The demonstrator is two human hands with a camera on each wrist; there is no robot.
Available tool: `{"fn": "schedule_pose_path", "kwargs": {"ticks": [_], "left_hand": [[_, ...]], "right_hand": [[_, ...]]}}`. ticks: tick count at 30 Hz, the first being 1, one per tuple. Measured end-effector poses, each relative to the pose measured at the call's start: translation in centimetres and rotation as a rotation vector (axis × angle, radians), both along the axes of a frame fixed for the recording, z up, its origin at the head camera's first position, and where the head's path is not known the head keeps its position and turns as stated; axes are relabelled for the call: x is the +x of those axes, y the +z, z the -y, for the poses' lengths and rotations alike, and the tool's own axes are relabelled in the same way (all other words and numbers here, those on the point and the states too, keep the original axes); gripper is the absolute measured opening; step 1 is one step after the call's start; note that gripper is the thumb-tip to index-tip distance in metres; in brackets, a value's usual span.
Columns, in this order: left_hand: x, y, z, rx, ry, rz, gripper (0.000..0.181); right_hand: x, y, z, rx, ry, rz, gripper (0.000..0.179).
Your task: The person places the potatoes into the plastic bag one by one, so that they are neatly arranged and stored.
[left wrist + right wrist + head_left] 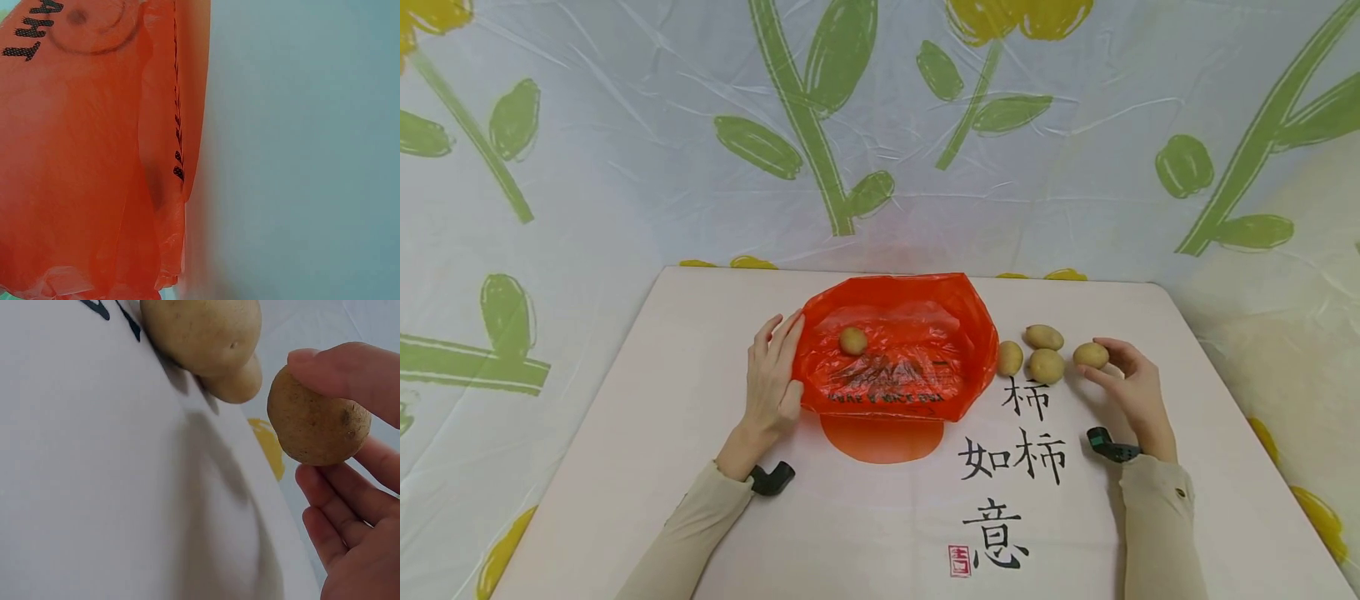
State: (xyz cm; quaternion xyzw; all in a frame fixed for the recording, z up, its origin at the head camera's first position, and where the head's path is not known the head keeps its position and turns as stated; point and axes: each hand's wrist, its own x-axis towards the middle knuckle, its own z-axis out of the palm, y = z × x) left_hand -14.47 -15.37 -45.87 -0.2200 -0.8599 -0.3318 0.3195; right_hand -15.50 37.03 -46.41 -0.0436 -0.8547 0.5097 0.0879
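Past beige cloth sleeves (pixel 1161 525), note right fingers (pixel 356 492) clamped on rounded tan potato (pixel 319 428), left fingers (pixel 785 335) against red plastic bag (pixel 976 354), with grip indeterminable. Judge potato firm; grasp midsection.

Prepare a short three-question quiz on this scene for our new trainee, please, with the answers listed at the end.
1. Count: how many potatoes lie on the table, outside the red bag and not held?
2. True or false: the right hand holds a potato apart from the red bag.
3. Fill in the blank: the side of the red bag is touched by the ____ hand.

Key:
1. Three; they sit in a group to the right of the bag.
2. True; the thumb and fingers pinch it.
3. Left; the left hand is at the bag's left edge.
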Motion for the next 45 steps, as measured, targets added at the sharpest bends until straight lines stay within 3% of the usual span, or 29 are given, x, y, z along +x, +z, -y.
{"fn": "schedule_pose_path", "kwargs": {"ticks": [7, 15, 26, 29, 37, 45], "left_hand": [[0.0, -0.1, 0.1, 0.002, 0.005, 0.004, 0.077], [0.0, 0.0, 0.1, 0.002, 0.007, 0.006, 0.077], [-0.2, -0.1, 0.2, 0.000, 0.006, 0.003, 0.077], [-0.1, -0.1, 0.2, -0.002, 0.006, 0.004, 0.078], [-0.2, -0.2, 0.2, 0.002, 0.007, 0.001, 0.077], [-0.1, -0.3, 0.1, 0.003, 0.006, 0.006, 0.077]], "right_hand": [[-0.2, 0.8, 0.6, -0.040, 0.005, -0.069, 0.054], [0.7, 4.3, 3.2, -0.053, 0.030, -0.147, 0.051], [-0.7, 3.2, 3.4, -0.028, 0.047, -0.186, 0.054], [-0.6, 3.7, 4.2, -0.012, 0.061, -0.190, 0.053], [0.6, 6.7, 7.3, 0.027, 0.122, -0.211, 0.050], [0.9, 7.7, 9.2, 0.060, 0.171, -0.236, 0.048]]}}
